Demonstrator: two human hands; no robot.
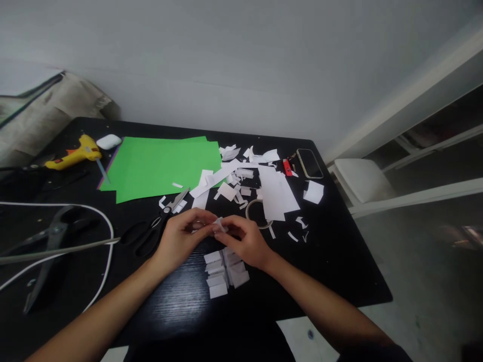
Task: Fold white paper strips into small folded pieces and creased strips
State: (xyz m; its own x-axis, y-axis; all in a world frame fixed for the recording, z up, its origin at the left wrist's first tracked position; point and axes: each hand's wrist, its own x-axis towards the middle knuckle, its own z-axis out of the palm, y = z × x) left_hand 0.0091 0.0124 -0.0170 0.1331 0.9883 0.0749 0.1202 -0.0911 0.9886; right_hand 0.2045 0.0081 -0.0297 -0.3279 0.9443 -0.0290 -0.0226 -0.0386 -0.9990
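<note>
Pinching a slip [220,225] tight

Folded papers [217,290] lie nearest; a stray nudge could scatter them. Just beyond, left hand [185,230] and right hand [243,240] pinch the slip together; uneven pulling could tear it. Farther, among scraps [228,192], a dropped slip could get lost.

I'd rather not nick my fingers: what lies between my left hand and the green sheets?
The head view shows the scissors' blades there, with small white scraps beside them, between your left hand and the green sheets.
</note>
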